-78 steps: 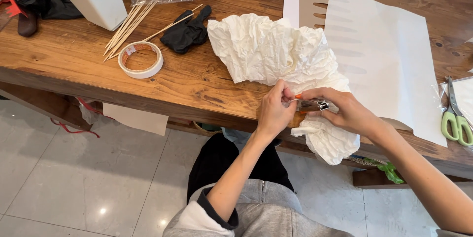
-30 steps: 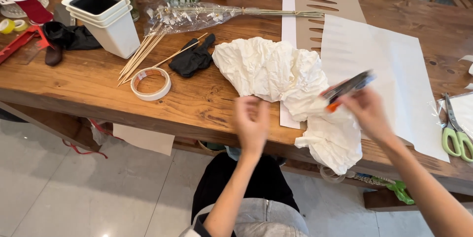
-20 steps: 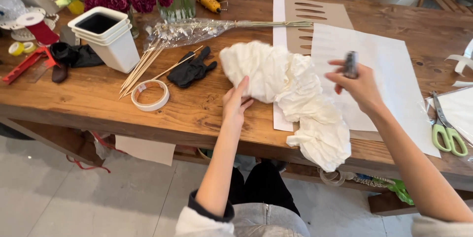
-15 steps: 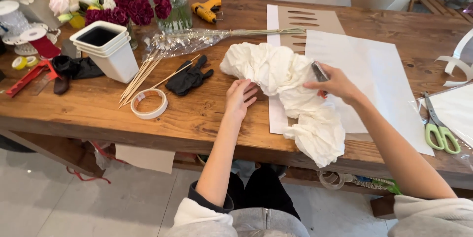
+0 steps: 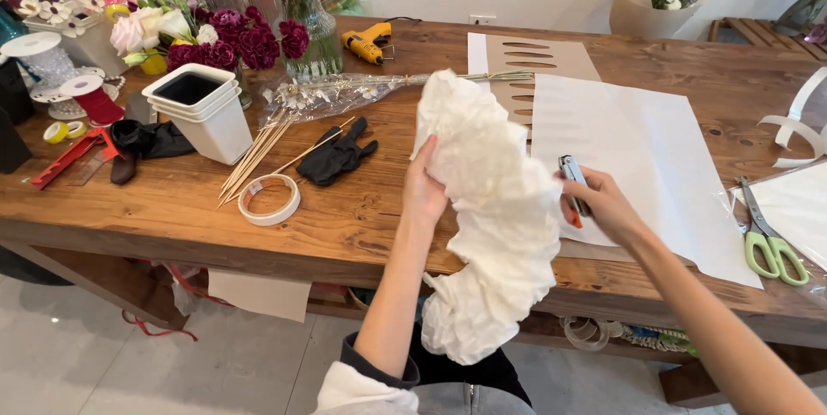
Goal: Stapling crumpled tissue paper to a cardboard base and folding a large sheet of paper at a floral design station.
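Hanging off the near edge of the tabletop point(image 5: 129, 217) and lifted at its top, the crumpled white tissue paper point(image 5: 495, 225) is already gathered into a long ruffled strip, so the pleating looks largely done, though its folds are loose and nothing visibly binds them. The left hand point(image 5: 424, 191) holds its upper part from 9 o'clock, fingers pressed against the paper. At 3 o'clock the right hand point(image 5: 603, 204) has its fingers wrapped around a small stapler point(image 5: 573, 187), touching the paper's edge. Farther off lie a tape roll point(image 5: 269, 199), black gloves point(image 5: 336, 155), a white sheet point(image 5: 637, 148) and green scissors point(image 5: 775, 247).
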